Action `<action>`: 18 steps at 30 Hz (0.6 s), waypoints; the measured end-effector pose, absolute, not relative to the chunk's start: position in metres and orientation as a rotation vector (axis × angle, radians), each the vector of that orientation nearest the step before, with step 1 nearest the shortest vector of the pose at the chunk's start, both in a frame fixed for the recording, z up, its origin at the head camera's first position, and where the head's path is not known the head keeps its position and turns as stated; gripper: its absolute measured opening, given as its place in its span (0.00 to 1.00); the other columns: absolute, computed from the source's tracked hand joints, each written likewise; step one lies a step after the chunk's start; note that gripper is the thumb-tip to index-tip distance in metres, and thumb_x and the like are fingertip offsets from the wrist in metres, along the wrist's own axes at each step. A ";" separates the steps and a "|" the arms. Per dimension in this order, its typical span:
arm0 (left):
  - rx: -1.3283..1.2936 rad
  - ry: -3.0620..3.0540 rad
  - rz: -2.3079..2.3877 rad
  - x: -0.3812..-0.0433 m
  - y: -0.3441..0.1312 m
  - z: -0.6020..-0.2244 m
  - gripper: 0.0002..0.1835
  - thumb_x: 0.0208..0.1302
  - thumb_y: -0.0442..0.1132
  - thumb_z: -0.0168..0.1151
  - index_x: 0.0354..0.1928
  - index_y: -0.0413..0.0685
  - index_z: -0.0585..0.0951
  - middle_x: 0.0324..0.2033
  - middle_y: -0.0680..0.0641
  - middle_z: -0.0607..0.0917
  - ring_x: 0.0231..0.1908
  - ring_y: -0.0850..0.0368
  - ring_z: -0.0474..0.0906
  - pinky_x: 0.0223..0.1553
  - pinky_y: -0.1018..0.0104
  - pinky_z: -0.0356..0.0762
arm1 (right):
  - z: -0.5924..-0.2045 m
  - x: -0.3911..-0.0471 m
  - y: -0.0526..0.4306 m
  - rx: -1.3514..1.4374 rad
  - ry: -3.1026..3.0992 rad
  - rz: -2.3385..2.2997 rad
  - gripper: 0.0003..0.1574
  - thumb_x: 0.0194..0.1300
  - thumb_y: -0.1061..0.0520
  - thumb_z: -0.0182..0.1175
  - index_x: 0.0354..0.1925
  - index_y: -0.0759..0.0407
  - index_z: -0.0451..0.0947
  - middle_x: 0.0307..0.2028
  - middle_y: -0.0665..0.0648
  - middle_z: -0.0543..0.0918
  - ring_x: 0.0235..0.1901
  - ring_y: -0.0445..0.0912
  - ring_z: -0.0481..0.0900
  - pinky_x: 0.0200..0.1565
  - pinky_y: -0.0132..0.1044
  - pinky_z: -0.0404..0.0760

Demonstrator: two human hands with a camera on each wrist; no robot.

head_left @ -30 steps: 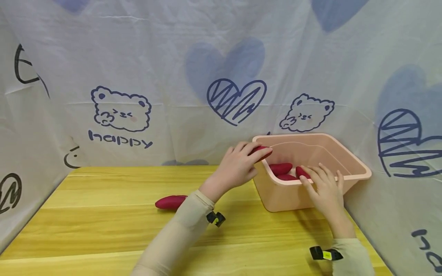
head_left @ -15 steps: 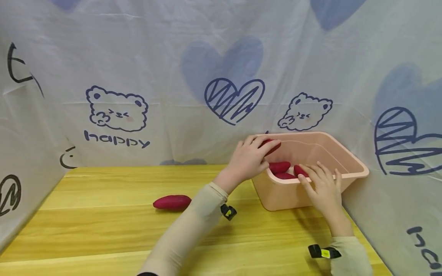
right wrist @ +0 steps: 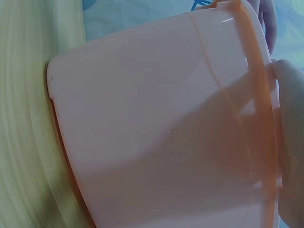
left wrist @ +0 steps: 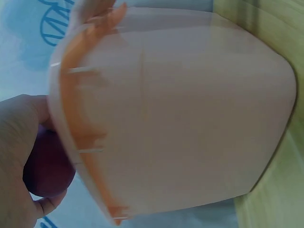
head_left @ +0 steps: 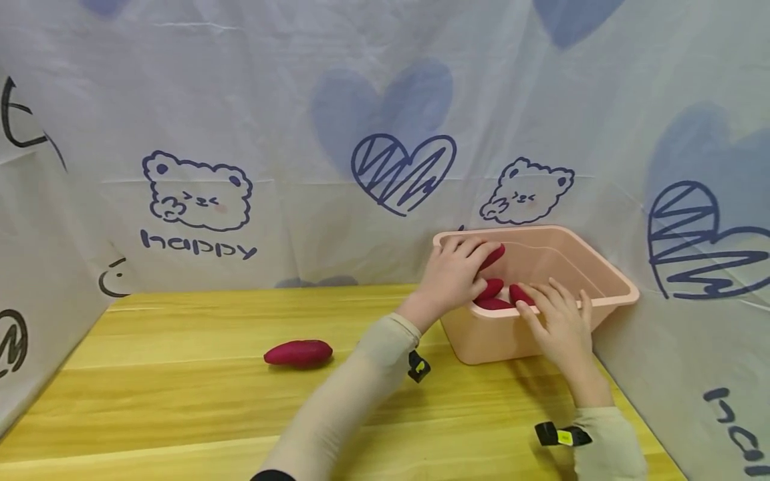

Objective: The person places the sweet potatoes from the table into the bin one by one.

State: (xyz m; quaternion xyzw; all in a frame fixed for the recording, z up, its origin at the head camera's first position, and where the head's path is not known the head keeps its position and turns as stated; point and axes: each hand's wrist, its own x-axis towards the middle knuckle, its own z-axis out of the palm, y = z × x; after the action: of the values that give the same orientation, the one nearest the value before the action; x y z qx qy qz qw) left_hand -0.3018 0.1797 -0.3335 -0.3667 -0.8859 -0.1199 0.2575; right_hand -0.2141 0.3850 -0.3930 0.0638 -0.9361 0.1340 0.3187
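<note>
My left hand (head_left: 448, 277) grips a dark red sweet potato (head_left: 493, 256) over the left rim of a pink plastic bin (head_left: 505, 341). In the left wrist view, that sweet potato (left wrist: 47, 166) shows between thumb and fingers just outside the bin wall (left wrist: 180, 114). My right hand (head_left: 562, 331) rests over the bin's front rim, fingers loosely extended inside. Close by its thumb and index finger lies another sweet potato (head_left: 520, 294). Two more, one at the back (head_left: 493, 288) and one nearer the front (head_left: 494, 304), lie inside at the left.
One sweet potato (head_left: 299, 353) lies on the wooden table (head_left: 180, 401), left of the left forearm. A white cloth (head_left: 289, 133) with bears and hearts hangs behind the table and along both sides. The bin stands at the back right, near the cloth.
My left hand has moved right with its sweet potato, from the bin's left edge to over its inside. The right hand has stayed on the front rim. The view has shifted slightly.
</note>
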 end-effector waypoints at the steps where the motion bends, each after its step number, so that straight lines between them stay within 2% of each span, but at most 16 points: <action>1: -0.991 -2.411 -0.317 -0.303 0.182 -0.335 0.30 0.64 0.51 0.60 0.69 0.66 0.68 0.66 0.57 0.72 0.63 0.53 0.67 0.62 0.50 0.69 | -0.393 -0.214 0.385 0.170 -2.461 0.354 0.28 0.73 0.38 0.47 0.59 0.52 0.76 0.59 0.61 0.78 0.67 0.61 0.63 0.68 0.67 0.42; 9: -0.951 -2.406 -0.313 -0.307 0.193 -0.342 0.29 0.64 0.50 0.61 0.68 0.67 0.69 0.65 0.57 0.72 0.64 0.55 0.66 0.53 0.56 0.74 | -0.394 -0.214 0.384 0.169 -2.458 0.358 0.28 0.73 0.39 0.47 0.59 0.52 0.76 0.59 0.62 0.77 0.67 0.62 0.63 0.68 0.67 0.42; 18: -0.983 -2.420 -0.318 -0.312 0.202 -0.341 0.28 0.66 0.46 0.60 0.68 0.67 0.68 0.67 0.56 0.70 0.66 0.55 0.64 0.53 0.57 0.75 | -0.393 -0.212 0.383 0.177 -2.449 0.375 0.30 0.73 0.37 0.46 0.59 0.53 0.77 0.58 0.61 0.79 0.67 0.61 0.63 0.68 0.67 0.42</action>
State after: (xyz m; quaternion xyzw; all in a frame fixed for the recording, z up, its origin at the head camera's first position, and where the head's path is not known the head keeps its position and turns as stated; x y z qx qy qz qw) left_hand -0.3124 0.2024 -0.3409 -0.3613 -0.8900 -0.1169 0.2523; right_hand -0.2121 0.3825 -0.3926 0.0674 -0.9331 0.1429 0.3230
